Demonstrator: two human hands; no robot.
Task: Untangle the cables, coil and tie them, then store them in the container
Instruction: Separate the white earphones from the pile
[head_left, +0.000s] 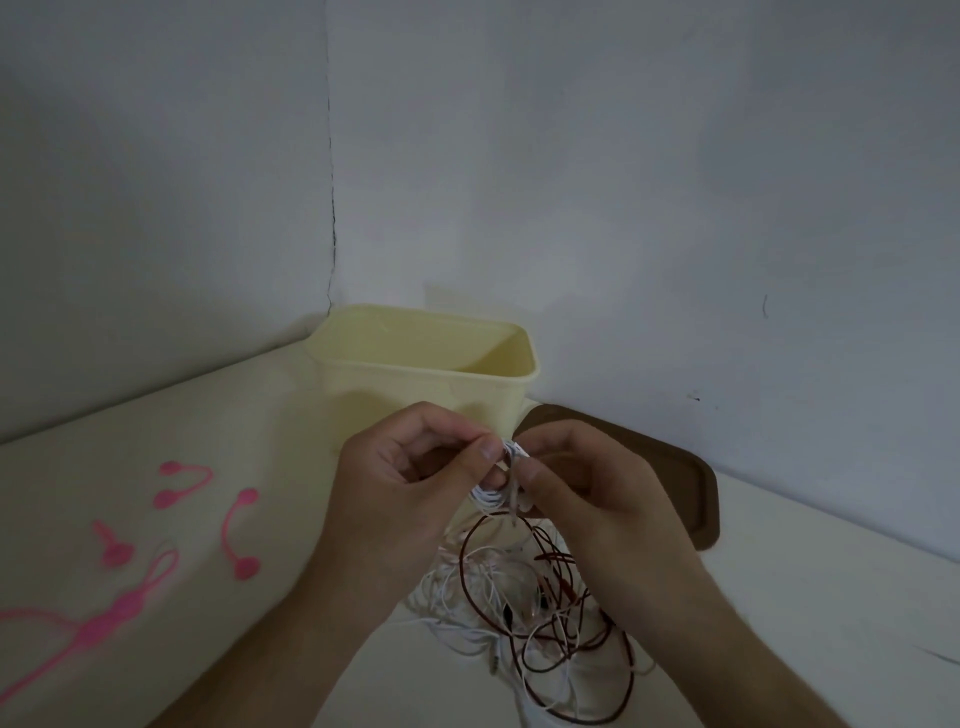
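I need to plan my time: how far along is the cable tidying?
Early. Both hands, left hand and right hand, pinch a small white coil. Below, the red and white tangle remains. The pink ties lie unused; no cable shows in the yellow container.

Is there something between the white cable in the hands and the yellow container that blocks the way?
Nothing visible does. Both hands, left hand and right hand, pinch the white cable just in front of the open container. The brown lid lies beside it, not over it.
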